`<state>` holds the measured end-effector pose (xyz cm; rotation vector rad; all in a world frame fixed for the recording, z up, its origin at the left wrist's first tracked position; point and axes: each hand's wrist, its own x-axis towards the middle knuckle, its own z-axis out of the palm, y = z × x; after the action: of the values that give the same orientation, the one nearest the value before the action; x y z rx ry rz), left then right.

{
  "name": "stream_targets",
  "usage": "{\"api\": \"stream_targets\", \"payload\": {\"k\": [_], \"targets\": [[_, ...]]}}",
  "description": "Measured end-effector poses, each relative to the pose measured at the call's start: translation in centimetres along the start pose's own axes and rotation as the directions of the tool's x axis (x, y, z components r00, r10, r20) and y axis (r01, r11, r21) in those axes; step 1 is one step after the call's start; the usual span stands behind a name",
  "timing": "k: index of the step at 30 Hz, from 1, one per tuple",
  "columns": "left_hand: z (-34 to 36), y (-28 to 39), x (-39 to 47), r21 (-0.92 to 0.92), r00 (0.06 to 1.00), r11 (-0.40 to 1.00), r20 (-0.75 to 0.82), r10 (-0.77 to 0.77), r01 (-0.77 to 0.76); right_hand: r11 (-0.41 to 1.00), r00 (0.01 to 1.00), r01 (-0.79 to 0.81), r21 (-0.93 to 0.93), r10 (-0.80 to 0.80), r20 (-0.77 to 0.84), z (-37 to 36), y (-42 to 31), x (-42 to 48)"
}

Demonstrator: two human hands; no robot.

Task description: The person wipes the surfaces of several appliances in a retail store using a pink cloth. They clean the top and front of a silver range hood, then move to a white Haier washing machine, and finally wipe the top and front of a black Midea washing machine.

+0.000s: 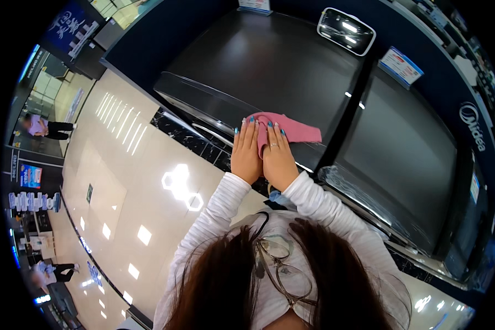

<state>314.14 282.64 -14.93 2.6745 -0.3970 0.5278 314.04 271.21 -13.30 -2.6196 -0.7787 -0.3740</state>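
Observation:
My left hand [246, 154] and my right hand [279, 163] lie side by side, fingers straight and pointing away from me. Both press down on a folded pink cloth [301, 128] at the front edge of a black household appliance's top [264, 53]. One fold of the cloth runs between the two hands, and its loose end spreads to the right with a frayed edge. The right hand wears a ring. Palms and the cloth beneath them are hidden.
A second dark appliance [400, 152] stands to the right across a narrow gap, with clear plastic film [354, 192] along its front. Behind are a white-rimmed glossy panel [346, 31] and a printed sign card [401, 67]. Two people stand far left on the tiled floor [119, 173].

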Motion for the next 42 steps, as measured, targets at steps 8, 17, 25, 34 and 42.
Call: {"api": "stream_targets", "payload": {"k": [8,17,25,34,42], "targets": [[-0.9,-7.7,4.3,0.222,0.981,0.956,-0.064,-0.182,0.192,0.971,0.946,0.200,0.133,-0.227,0.233,2.9,1.3,10.8],[-2.0,-14.4,7.8,0.228,0.965,0.939,-0.026,-0.259,0.258,0.971,0.888,0.225,0.082,-0.239,0.393,6.3,0.5,18.8],[-3.0,-21.2,10.5,0.256,0.952,0.918,-0.042,-0.302,0.302,0.969,0.881,0.245,-0.020,-0.213,0.423,10.9,-1.0,25.5],[-1.2,-24.4,13.1,0.135,0.942,0.937,-0.143,-0.304,0.323,0.986,0.906,0.162,-0.024,-0.139,0.399,11.4,-1.2,28.0],[-1.0,-22.1,13.6,-0.049,0.906,0.909,-0.077,-0.416,0.413,0.991,0.938,0.123,-0.048,-0.101,0.332,10.5,-0.9,26.9]]}}
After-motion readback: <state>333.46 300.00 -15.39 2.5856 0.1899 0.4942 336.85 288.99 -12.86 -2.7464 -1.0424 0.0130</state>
